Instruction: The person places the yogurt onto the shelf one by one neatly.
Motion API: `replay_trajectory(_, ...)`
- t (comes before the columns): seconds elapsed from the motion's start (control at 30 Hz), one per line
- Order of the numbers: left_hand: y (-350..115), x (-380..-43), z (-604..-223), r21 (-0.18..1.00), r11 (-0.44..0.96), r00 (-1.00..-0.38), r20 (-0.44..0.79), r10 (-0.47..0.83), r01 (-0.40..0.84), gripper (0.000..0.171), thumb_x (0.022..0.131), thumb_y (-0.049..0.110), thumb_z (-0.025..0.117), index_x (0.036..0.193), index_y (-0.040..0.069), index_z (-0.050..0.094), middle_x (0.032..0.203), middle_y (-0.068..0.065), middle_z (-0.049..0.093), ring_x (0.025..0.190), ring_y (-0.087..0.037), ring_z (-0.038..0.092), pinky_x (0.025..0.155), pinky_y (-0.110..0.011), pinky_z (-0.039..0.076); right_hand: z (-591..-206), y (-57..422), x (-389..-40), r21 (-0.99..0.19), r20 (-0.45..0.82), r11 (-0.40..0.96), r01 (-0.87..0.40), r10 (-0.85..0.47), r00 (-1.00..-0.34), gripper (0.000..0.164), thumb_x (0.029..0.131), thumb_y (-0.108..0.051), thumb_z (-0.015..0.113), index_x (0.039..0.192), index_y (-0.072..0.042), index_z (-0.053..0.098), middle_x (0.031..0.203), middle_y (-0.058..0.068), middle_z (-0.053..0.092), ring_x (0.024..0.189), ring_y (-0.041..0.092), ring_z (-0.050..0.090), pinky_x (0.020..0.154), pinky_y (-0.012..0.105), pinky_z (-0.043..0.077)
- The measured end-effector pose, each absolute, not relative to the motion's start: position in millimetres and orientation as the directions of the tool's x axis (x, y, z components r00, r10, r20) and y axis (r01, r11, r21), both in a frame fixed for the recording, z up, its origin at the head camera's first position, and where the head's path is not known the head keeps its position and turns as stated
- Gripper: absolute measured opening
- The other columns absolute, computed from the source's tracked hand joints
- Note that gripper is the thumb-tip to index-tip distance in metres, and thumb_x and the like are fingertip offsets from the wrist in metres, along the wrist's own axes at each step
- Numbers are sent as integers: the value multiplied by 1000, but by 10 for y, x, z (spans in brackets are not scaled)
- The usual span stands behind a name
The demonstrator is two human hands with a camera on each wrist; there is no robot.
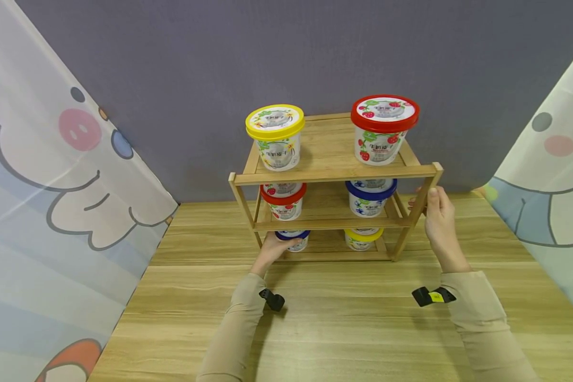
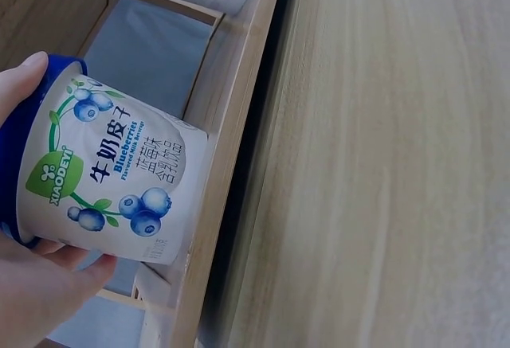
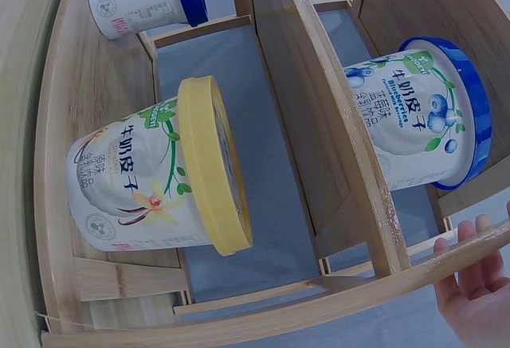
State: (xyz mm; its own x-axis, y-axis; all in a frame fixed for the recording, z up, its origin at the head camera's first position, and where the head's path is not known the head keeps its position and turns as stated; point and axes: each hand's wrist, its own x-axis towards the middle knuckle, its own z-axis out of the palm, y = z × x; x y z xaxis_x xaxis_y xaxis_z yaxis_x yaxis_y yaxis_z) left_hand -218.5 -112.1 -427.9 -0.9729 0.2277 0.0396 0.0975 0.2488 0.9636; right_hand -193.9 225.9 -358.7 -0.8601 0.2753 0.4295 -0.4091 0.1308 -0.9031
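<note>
A wooden rack with three shelves stands on the table. On its bottom shelf, at the left end, is a white cup with a blue lid and blueberries printed on it. My left hand grips this cup around the lid, thumb on one side and fingers on the other. The cup's base is at the shelf, but I cannot tell whether it touches. My right hand holds the rack's right upright, its fingers curled around the wood.
On the top shelf are a yellow-lidded cup and a red-lidded cup. The middle shelf bears another red-lidded cup and a blue-lidded one. A yellow-lidded cup sits at the bottom right. Behind rises a grey backdrop.
</note>
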Motion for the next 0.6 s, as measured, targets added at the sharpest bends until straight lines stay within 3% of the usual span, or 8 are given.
replay_trajectory(0.2,-1119,-2185,-4290,969,227,-974,44,222,96,54,76,5,68,123,-3,43,118,-22,51,107,-34,49,89,-42,39,-3588,2262,-1944,-904,428,135,-406,274,-861,34,96,-28,29,98,-5,53,88,-2,54,76,5,57,70,15,43)
replay_trajectory(0.4,-1112,-2158,-4283,971,222,-979,49,196,93,60,75,5,69,127,-2,39,121,-21,49,110,-33,47,91,-42,37,-3600,2260,-1958,-902,431,104,-419,275,-859,28,96,-29,31,95,-13,54,82,1,53,74,5,57,70,14,43)
replay_trajectory(0.6,-1090,-2124,-4274,974,164,-970,122,209,158,62,78,3,65,130,-1,32,125,-21,44,114,-34,43,93,-44,35,-3609,2252,-1968,-900,432,81,-428,286,-856,28,96,-28,32,94,-11,54,80,2,54,72,5,58,67,15,44)
